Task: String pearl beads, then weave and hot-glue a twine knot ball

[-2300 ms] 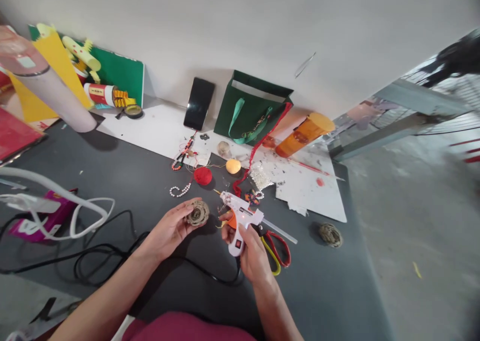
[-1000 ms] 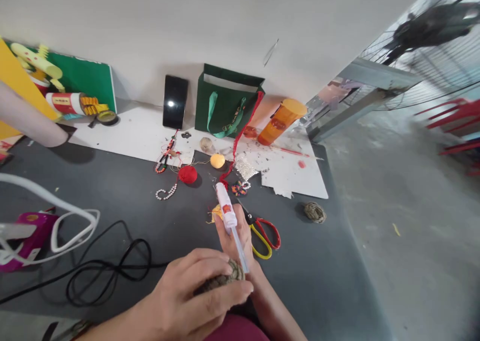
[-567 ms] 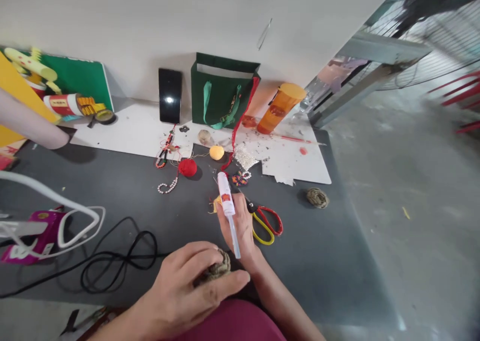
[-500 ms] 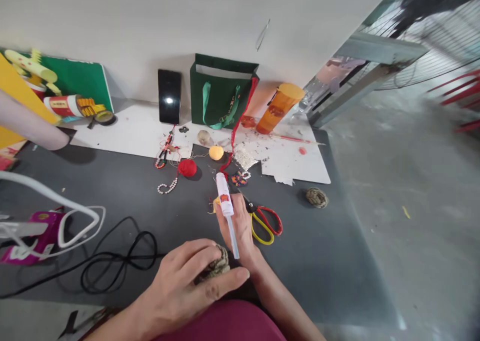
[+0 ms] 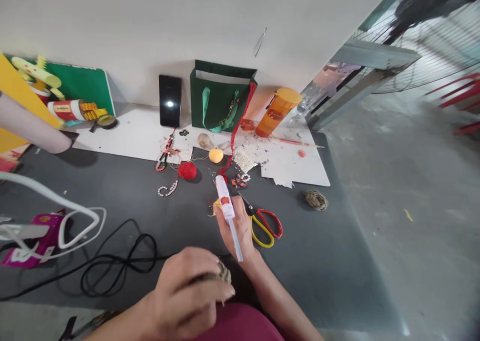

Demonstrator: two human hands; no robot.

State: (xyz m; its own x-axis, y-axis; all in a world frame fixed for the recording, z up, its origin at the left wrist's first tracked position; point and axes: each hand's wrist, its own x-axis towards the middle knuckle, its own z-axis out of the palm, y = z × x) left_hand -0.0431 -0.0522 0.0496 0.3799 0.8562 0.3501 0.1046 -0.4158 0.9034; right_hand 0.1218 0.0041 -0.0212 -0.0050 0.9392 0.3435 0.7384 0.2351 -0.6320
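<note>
My left hand [image 5: 191, 291] is curled round a braided grey-brown coil [image 5: 224, 272], low over the table's near edge; its fingers are slightly blurred. Farther forward, my right hand [image 5: 238, 223] is closed round a white tube with a clear narrow end [image 5: 225, 198], which points back toward me. A small yellow piece [image 5: 216, 207] lies by the right fingertips, with loose threads. Scissors with red and yellow handles [image 5: 262, 226] lie just right of that hand. Beyond it are a red ball of thread [image 5: 187, 170], a yellow ball [image 5: 216, 155] and a colourful beaded piece [image 5: 239, 181].
A second braided coil [image 5: 316, 200] lies at the right. Along the wall stand a black phone [image 5: 170, 101], a green bag [image 5: 221, 98] and an orange bottle [image 5: 278, 112]. Black cable [image 5: 127, 266] loops at the left, near a magenta box [image 5: 37, 241].
My left hand has turned and drawn its fingers closer together round the coil. My right hand holds the tube much as before. The camera view has shifted slightly.
</note>
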